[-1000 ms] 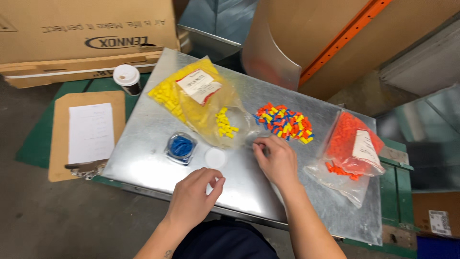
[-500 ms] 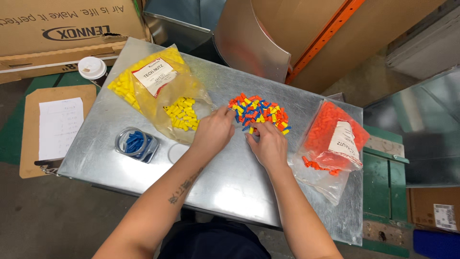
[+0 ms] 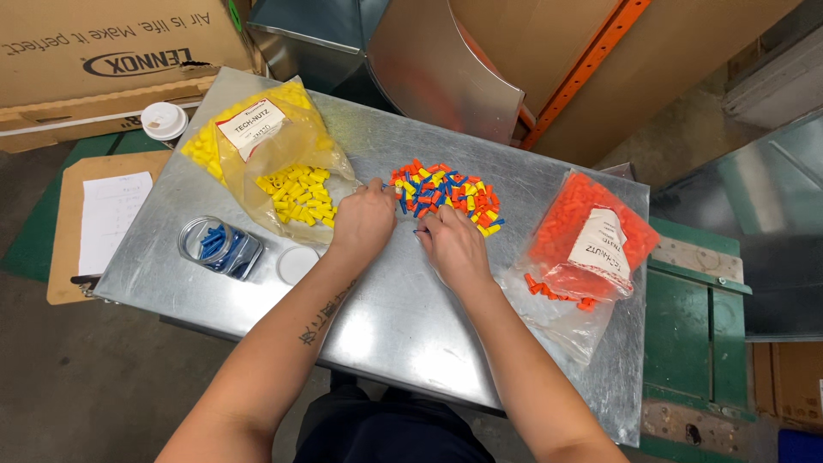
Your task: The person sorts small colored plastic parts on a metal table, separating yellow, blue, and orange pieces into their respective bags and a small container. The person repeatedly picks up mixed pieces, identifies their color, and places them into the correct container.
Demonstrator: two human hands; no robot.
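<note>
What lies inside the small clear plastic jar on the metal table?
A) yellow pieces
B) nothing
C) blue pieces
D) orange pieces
C: the small clear plastic jar, lying left of the left hand on the grey sheet-metal table, shows only blue pieces through its wall.

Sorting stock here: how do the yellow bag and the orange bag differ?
The yellow bag lies at the sheet's left, beside the left hand; the orange bag lies at the right, past the right hand. The yellow bag's pieces spill toward the mixed pile; only a few orange pieces lie near the orange bag's mouth. Both are clear plastic with a white label.
</note>
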